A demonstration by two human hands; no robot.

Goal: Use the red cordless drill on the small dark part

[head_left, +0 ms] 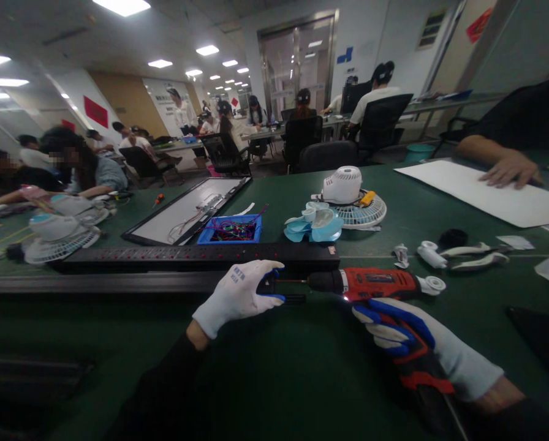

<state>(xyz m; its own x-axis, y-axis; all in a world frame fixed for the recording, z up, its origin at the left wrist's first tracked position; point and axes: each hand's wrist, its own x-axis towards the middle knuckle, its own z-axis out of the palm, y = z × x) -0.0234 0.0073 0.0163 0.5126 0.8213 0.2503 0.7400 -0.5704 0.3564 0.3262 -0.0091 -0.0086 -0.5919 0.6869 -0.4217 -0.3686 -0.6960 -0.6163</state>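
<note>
My left hand (240, 291), in a white glove with blue palm, grips the right end of a long black bar (118, 282) lying across the table. My right hand (403, 334), gloved the same way, is wrapped round the handle of a red and black power drill (380, 283). The drill lies level and points left; its small light is on. Its long thin bit (293, 281) reaches to the bar's end, between my left thumb and fingers. Whether the tip touches a screw is hidden. A second black bar with red sockets (201, 256) lies just behind.
On the green table (274, 380) stand a blue basket of wires (231, 229), blue fan blades (315, 223), a white fan (343, 185) and a framed panel (187, 208). Pliers (477, 257) lie right. A person's hand (513, 169) rests on a white sheet (481, 193).
</note>
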